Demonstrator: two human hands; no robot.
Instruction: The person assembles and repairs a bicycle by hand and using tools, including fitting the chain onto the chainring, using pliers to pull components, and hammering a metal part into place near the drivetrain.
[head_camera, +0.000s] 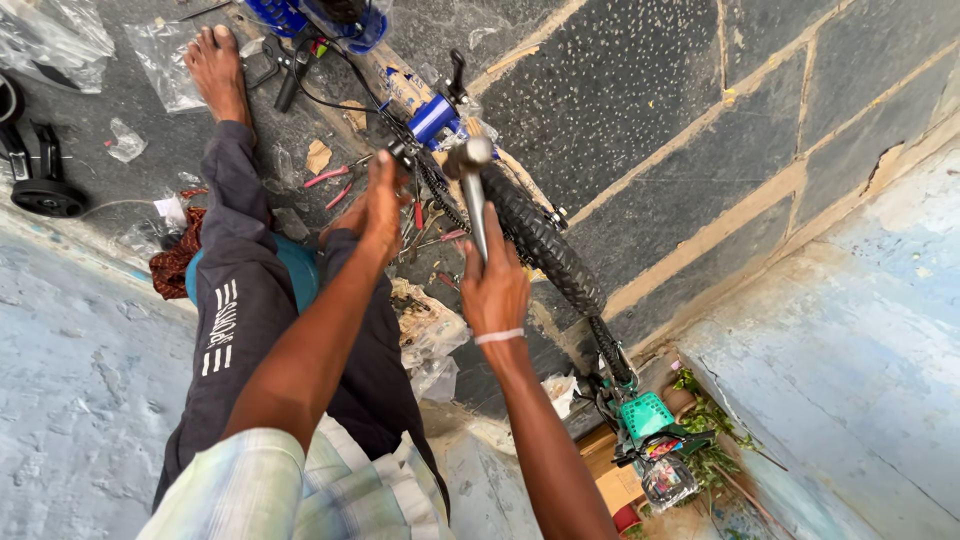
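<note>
Black tyre (545, 250) beside hammer (472, 190) — pliers (330, 180) near.

I am counting: one steel-headed hammer (470, 190), one black knobby rubber bicycle tyre (545, 250), two red-handled pliers (335, 180), one small black wheel (45, 197).

Under me: dark grey stone-slab floor (650, 90) with sandy mortar joints. Pale blue, chipped plaster wall (860, 330) ahead, another blue painted surface (70, 370) beside me. Even light, probably daylight.
</note>
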